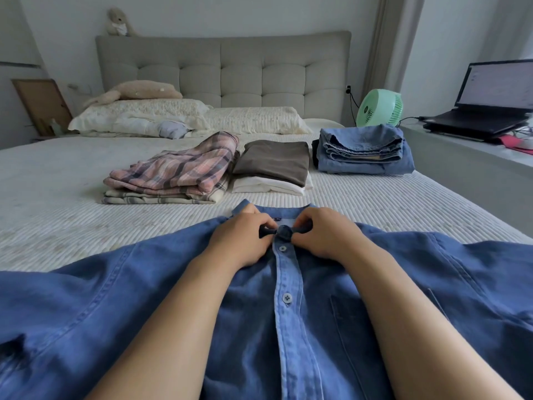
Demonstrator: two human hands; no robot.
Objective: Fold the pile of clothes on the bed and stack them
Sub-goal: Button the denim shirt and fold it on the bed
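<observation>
A home bedroom — padded headboard (222, 67), pillows (138, 116), plush toys (135, 92).

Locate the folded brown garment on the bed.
In the head view, the brown garment tops the middle stack, between the plaid stack and the denim stack.

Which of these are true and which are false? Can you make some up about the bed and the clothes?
1. Both hands, left hand and right hand, pinch the blue shirt near its collar. True.
2. The plaid stack sits right of the brown stack. False: it sits left.
3. The green fan is on the pillow. False: it stands beside the bed.
4. The laptop is open. True.
</observation>
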